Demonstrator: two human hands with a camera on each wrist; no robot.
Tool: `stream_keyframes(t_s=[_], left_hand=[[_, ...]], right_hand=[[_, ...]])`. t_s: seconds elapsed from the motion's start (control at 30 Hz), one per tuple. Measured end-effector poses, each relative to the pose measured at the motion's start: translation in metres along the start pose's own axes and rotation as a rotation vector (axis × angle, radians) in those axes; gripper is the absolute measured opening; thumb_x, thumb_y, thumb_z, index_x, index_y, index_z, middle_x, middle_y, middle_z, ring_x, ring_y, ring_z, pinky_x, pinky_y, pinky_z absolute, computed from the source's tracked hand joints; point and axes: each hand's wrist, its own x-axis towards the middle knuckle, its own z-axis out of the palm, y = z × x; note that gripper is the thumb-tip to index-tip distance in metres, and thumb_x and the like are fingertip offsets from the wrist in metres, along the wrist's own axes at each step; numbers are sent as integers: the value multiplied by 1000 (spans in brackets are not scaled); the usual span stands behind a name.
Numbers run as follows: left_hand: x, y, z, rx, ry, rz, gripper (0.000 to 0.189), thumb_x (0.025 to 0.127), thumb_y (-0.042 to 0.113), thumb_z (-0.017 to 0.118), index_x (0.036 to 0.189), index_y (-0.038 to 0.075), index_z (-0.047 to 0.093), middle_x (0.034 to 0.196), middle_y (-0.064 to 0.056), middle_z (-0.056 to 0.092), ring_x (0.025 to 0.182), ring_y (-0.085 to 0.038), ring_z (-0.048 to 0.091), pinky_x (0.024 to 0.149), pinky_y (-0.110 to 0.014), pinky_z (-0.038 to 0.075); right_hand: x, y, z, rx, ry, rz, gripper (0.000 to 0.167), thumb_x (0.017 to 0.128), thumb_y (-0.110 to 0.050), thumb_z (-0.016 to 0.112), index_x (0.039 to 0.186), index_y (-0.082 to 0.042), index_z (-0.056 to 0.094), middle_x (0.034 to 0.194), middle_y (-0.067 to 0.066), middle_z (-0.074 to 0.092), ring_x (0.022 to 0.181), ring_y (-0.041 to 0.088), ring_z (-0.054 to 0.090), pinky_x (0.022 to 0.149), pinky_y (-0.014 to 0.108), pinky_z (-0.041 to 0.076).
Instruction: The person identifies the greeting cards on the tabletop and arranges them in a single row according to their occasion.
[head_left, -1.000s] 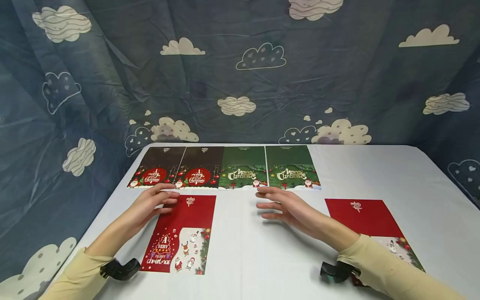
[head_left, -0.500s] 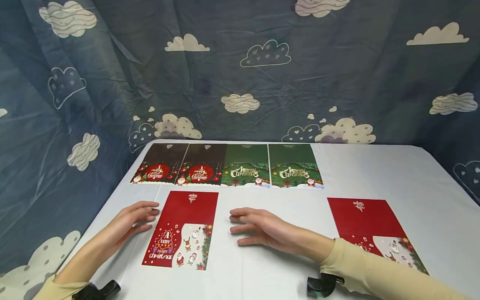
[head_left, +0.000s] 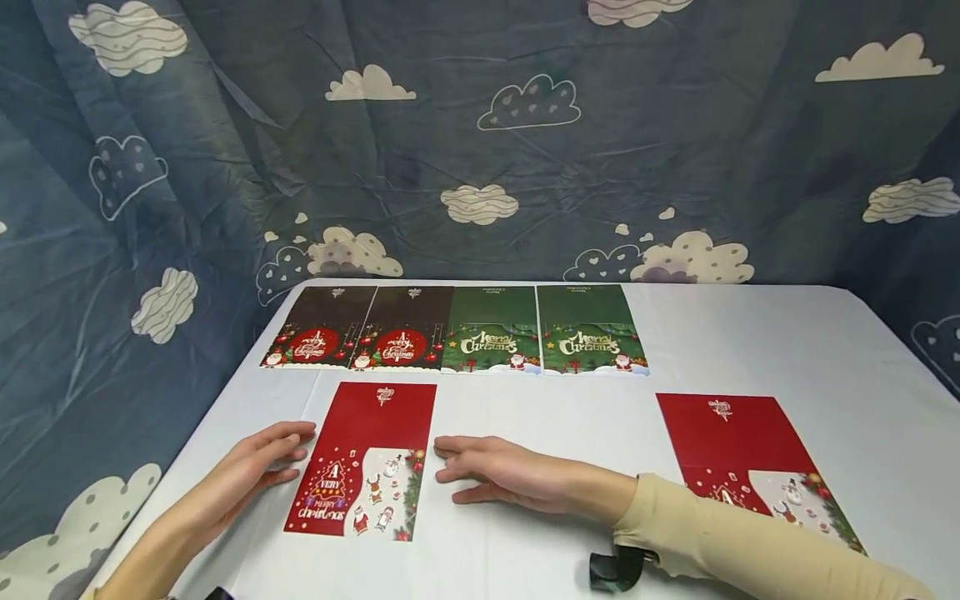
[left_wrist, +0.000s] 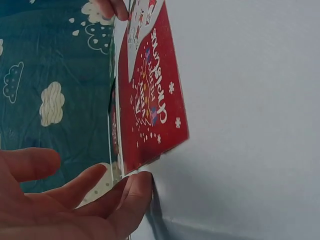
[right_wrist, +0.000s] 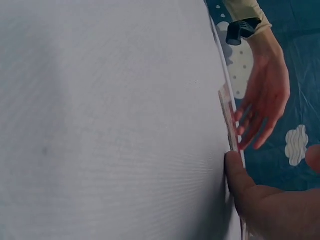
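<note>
A red Christmas card [head_left: 375,425] lies unfolded and flat on the white table, a tree and lettering on its near half. Beside its left edge is my left hand [head_left: 251,475], fingers loosely bent and holding nothing. My right hand [head_left: 506,473] is at the card's right edge, fingers stretched toward it; whether they touch it I cannot tell. In the left wrist view, the left fingertips [left_wrist: 142,185] are close to the edge of the card [left_wrist: 170,100]. The right wrist view shows the right hand [right_wrist: 270,207] low over the tabletop, with the card seen nearly edge-on.
A second red card [head_left: 738,433] lies at the right, partly under the right sleeve [head_left: 720,525]. Along the back, two dark cards [head_left: 315,321] and two green cards [head_left: 491,312] lie in a row. A cloud-patterned curtain [head_left: 420,167] hangs behind the white table [head_left: 555,417].
My left hand has drawn back from over the red card to its left side. The right hand has moved left and nearer to me, up to the card's right edge.
</note>
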Motion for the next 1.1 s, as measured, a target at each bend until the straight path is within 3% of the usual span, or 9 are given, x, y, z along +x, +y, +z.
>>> stream_keyframes(t_s=[0.23, 0.33, 0.5, 0.7, 0.87, 1.1], left_hand=[[2, 6, 13, 128, 55, -6, 50, 105, 23, 46, 145, -4, 36, 142, -24, 43, 115, -28, 50, 93, -34, 51], [3, 6, 16, 136, 78, -7, 48, 105, 23, 45, 145, -3, 38, 141, -23, 44, 113, -27, 52, 92, -33, 51], [3, 6, 18, 92, 92, 0, 46, 105, 23, 45, 142, -4, 40, 137, -21, 47, 108, -25, 52, 86, -28, 51], [1, 4, 19, 33, 113, -12, 45, 106, 25, 45, 141, -3, 43, 138, -18, 47, 111, -24, 50, 85, -26, 51], [0, 3, 19, -13, 145, -27, 45, 106, 26, 43, 140, -3, 44, 140, -19, 46, 117, -26, 47, 85, -26, 52], [-4, 4, 17, -75, 196, -9, 45, 107, 29, 41, 139, -2, 46, 139, -16, 47, 109, -16, 56, 87, -26, 52]], right_hand=[[4, 3, -1, 25, -88, -4, 64, 98, -19, 57, 152, 0, 29, 161, 10, 22, 145, 24, 24, 102, 38, 46], [4, 3, -1, 35, -105, -9, 68, 98, -20, 58, 155, -3, 24, 161, 9, 21, 146, 22, 22, 103, 38, 44], [3, 4, 1, 39, -97, -12, 71, 98, -24, 58, 156, -6, 21, 161, 7, 23, 146, 21, 23, 104, 39, 43], [2, 5, 8, 95, -20, -25, 72, 95, -24, 61, 155, -9, 26, 158, 10, 28, 142, 24, 30, 105, 40, 43], [2, 7, 13, 145, 17, -79, 70, 96, -21, 58, 156, -11, 24, 158, 11, 28, 135, 26, 42, 104, 41, 43], [2, 7, 23, 201, 19, -138, 63, 102, -29, 51, 155, -6, 25, 157, 13, 27, 130, 32, 48, 103, 42, 44]])
